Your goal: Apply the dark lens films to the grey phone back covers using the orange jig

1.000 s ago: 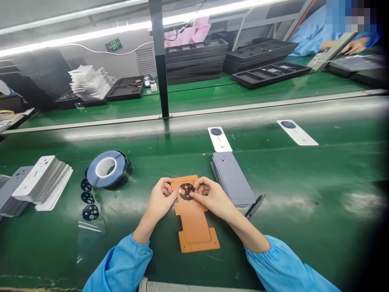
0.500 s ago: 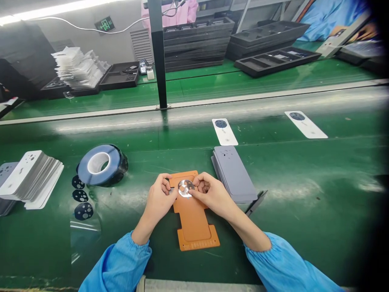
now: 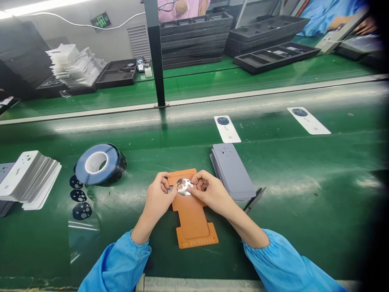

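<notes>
Between my hands is a thin round silvery disc (image 3: 184,187) with several holes. My left hand (image 3: 159,197) pinches its left edge, and my right hand (image 3: 212,192) pinches its right edge. The disc is over the upper part of an orange fixture plate (image 3: 193,221); whether it touches the plate I cannot tell. Right of the plate, close to my right hand, lies a stack of grey phone-back-shaped panels (image 3: 234,172). A dark thin tool (image 3: 254,200) sticks out by the stack's near corner, its kind unclear.
On the left stand a tape roll (image 3: 101,162) with black holed stickers (image 3: 82,211) on its strip and a stack of white panels (image 3: 33,174). Two white panels (image 3: 227,132) with dark round patches lie farther back. Black trays (image 3: 276,56) and a post (image 3: 156,61) stand beyond; two people are behind.
The disc has tilted a little between my fingers and its shine differs. My hands have barely moved. The camera view has shifted slightly, and the pink-clad person's hands now show.
</notes>
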A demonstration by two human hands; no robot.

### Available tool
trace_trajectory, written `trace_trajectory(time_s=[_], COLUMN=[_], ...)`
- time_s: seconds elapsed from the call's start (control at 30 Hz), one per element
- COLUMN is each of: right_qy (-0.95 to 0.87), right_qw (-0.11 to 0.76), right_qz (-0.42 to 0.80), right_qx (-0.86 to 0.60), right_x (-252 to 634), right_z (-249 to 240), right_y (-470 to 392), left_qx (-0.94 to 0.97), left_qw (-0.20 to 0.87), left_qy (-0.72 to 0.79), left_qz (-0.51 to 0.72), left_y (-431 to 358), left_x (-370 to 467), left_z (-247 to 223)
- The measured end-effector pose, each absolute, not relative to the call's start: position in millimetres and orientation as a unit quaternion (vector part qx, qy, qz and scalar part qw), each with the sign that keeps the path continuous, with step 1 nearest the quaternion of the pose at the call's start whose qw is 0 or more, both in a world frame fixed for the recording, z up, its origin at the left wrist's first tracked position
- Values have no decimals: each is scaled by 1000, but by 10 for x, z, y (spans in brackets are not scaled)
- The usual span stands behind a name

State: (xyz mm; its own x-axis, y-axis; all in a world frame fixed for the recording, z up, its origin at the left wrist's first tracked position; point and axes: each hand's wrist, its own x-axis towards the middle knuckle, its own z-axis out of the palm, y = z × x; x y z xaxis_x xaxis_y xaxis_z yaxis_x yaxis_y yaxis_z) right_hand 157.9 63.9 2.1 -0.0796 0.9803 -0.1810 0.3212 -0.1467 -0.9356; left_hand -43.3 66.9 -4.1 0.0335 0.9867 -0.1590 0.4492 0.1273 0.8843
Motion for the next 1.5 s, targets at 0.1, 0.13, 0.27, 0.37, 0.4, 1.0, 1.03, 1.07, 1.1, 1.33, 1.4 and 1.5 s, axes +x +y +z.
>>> trace_trajectory(time_s=[0.1,0.13,0.27,0.37,0.4,1.0,1.03,1.07,1.1,1.33,1.4,1.5], right_qy=[-551,-550,-550,-526,-517,-518,-520,-521,-523,-527,-532,-550], right_qw=[350,351,353,370,375,383,383,383,383,384,387,410], right_qz=[494,498,512,517,514,466,461,455,450,431,431,395], right_qx=[-575,-572,-558,-565,-572,-606,-609,-612,-615,-623,-618,-611], right_x=[1595,1606,1672,1705,1705,1633,1626,1620,1615,1577,1610,1807], right_z=[5,-4,-49,-88,-101,-136,-128,-122,-118,-101,-40,120], right_y=[630,625,611,619,624,639,636,635,634,582,542,551], left_qx=[583,584,585,583,582,606,610,613,615,622,616,594], left_qw=[422,421,417,417,418,393,389,383,379,367,376,403], left_qy=[619,618,622,625,625,624,623,623,624,624,625,630], left_qz=[315,316,313,309,308,298,298,298,299,299,298,297], left_y=[668,668,670,673,675,660,658,655,651,638,647,665], left_x=[-439,-439,-425,-416,-415,-443,-444,-445,-446,-444,-447,-453], left_z=[-58,-60,-38,-13,-8,-27,-29,-31,-35,-39,-35,-27])
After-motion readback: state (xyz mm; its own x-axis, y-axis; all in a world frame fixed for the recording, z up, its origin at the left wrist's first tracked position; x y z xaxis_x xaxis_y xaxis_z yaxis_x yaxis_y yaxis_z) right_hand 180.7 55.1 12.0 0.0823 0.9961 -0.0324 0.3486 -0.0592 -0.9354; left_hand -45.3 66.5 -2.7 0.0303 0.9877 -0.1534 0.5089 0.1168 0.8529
